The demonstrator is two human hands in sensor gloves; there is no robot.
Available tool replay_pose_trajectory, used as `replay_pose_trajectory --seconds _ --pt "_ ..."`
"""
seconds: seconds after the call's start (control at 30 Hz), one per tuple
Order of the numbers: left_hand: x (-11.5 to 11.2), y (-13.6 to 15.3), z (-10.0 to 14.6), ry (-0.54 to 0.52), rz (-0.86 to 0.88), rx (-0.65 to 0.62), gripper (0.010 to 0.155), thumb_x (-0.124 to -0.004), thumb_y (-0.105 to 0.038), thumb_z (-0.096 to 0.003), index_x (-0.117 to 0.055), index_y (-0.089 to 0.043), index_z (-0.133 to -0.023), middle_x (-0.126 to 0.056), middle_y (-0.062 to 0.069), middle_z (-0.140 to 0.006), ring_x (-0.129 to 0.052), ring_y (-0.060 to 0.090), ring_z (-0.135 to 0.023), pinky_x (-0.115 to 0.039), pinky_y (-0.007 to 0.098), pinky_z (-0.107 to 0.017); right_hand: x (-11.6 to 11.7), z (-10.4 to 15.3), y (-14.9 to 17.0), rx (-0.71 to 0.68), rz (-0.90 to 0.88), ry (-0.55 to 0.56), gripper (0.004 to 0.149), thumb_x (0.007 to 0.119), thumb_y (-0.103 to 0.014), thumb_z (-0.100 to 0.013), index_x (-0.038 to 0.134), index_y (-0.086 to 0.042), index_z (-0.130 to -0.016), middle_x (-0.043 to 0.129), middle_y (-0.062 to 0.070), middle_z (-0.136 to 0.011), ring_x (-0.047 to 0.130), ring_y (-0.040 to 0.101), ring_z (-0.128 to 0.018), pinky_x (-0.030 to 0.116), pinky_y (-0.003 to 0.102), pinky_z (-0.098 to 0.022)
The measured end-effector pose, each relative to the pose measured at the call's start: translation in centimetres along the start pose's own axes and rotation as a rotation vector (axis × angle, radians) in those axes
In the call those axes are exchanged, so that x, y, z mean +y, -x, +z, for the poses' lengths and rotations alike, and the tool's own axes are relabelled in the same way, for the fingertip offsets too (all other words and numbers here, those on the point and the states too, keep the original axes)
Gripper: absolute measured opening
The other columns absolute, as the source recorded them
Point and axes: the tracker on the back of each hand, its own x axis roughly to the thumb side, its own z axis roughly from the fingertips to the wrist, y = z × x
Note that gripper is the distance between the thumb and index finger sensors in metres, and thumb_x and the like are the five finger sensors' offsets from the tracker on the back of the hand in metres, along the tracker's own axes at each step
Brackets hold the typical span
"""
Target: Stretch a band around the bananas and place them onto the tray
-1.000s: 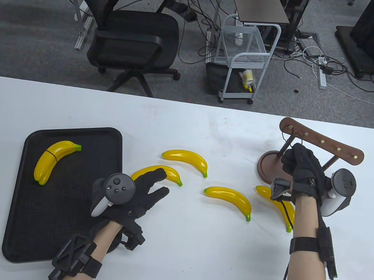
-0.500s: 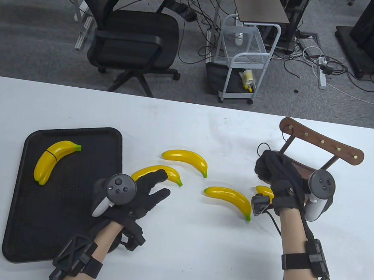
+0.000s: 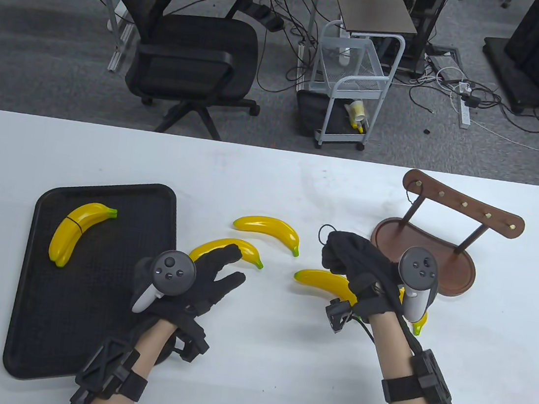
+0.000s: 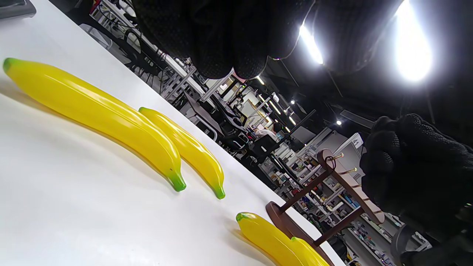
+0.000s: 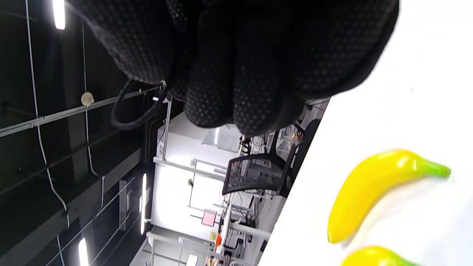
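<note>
Pinching thin black band (image 3: pixel 326 231) loop, right hand (image 3: pixel 355 265) above glossy yellow bananas (image 3: pixel 325 283).

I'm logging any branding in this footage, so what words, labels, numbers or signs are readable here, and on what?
None can be read.
Trackers on the left hand and right hand: only plain round buttons, no lettering visible.
Bananas, tray, wooden rack: no print visible.
Yellow and white item on the cart's lower shelf: too small to read.
Room clutter in the wrist views: too blurred and tilted to read.
</note>
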Motion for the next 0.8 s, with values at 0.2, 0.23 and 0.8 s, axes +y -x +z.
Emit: replay_pose_trajectory --seconds 0.2,0.23,0.8 --pt "0.2 0.1 0.0 0.003 0.008 -0.013 0.064 -0.072 -0.055 -0.0589 -0.051 -0.028 -0.113 -0.063 0.0 -0.12 -0.07 0.032 -0.111 -0.057 0.051 -0.083 2.7 0.2 0.2 -0.002 0.025 -0.097 0.038 0.076 -0.036 -0.058 0.085 -0.009 -0.082 0.098 0.008 -0.068 0.102 0.028 -0.053 0.084 0.047 -0.039" --pt "0.3 0.2 0.0 0.004 0.01 -0.016 0.065 -0.072 -0.055 -0.0586 -0.051 -0.028 -0.113 -0.063 0.0 -0.12 -0.07 0.032 -0.111 -0.057 0.051 -0.083 3.0 0.2 0.2 -0.002 0.028 -0.107 0.037 0.076 -0.036 -0.058 0.085 -0.009 -0.082 0.098 0.008 -0.068 0.102 0.028 -0.053 0.084 0.047 -0.039" --pt "0.5 0.3 0.0 0.019 0.06 -0.05 0.071 -0.075 -0.06 -0.0547 -0.05 -0.028 -0.113 -0.063 -0.001 -0.12 -0.071 0.031 -0.111 -0.058 0.051 -0.084 7.5 1.3 0.3 -0.014 0.046 -0.297 0.037 0.076 -0.035 -0.058 0.086 -0.008 -0.082 0.099 0.009 -0.067 0.102 0.029 -0.052 0.084 0.047 -0.039"
